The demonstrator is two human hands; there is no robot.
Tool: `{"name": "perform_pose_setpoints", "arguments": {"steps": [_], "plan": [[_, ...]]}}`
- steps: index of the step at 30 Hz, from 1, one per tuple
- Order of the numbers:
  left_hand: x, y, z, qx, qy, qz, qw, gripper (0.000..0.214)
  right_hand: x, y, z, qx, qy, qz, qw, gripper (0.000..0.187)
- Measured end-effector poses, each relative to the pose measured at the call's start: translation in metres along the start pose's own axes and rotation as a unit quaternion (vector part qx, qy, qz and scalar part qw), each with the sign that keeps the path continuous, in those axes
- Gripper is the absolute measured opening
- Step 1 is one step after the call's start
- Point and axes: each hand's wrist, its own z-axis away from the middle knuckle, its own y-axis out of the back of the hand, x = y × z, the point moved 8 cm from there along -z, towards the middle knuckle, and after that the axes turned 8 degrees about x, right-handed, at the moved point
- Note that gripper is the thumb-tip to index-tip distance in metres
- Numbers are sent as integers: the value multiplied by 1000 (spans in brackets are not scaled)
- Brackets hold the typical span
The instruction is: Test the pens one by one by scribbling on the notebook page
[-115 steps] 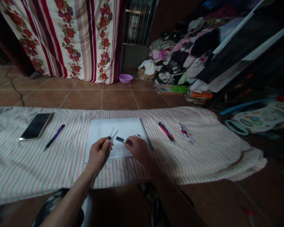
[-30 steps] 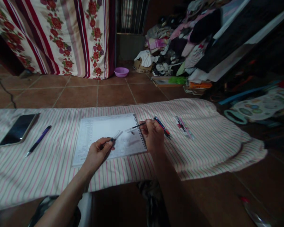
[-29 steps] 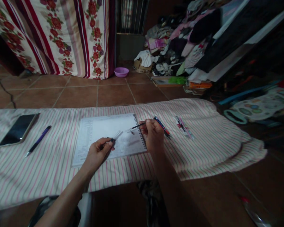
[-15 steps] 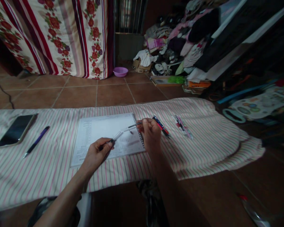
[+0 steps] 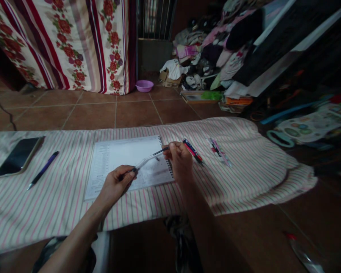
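Observation:
Above a spiral notebook [image 5: 125, 151], my left hand [image 5: 118, 181] pinches a clear pen barrel [image 5: 141, 163] with a dark end. My right hand [image 5: 179, 158] pinches the dark end of a thin ink refill [image 5: 158, 152]. The refill's other end meets the barrel's upper end, in one slanting line; how far it is inside I cannot tell. A small dark piece [image 5: 157, 159] lies on the page below. Just right of my right hand are pens in blue and red [image 5: 193, 151], lying close together.
Farther right lie pink and clear pens or pen parts [image 5: 219, 151]. At left are a purple pen [image 5: 43, 170] and a phone [image 5: 19, 156]. All rest on a striped cloth [image 5: 244, 167]. On the floor beyond stands a purple basin [image 5: 144, 86], near a clothes pile [image 5: 210, 49].
The refill in my right hand has moved slightly and now lines up with the clear barrel, the two looking more continuous. My left hand has hardly moved.

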Motion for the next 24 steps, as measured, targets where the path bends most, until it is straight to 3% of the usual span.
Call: {"name": "perform_pose_setpoints", "arguments": {"steps": [6,14,24], "plan": [[14,1,0,-15,-49,-61,997,25,2,0,-1,-5,-6,-12,1000,22],[6,2,-2,-26,-85,-76,993,23,3,-2,-1,-9,-24,-8,1000,23],[16,0,0,-25,-102,-88,990,22,12,-11,4,-59,-69,-33,995,25]]}}
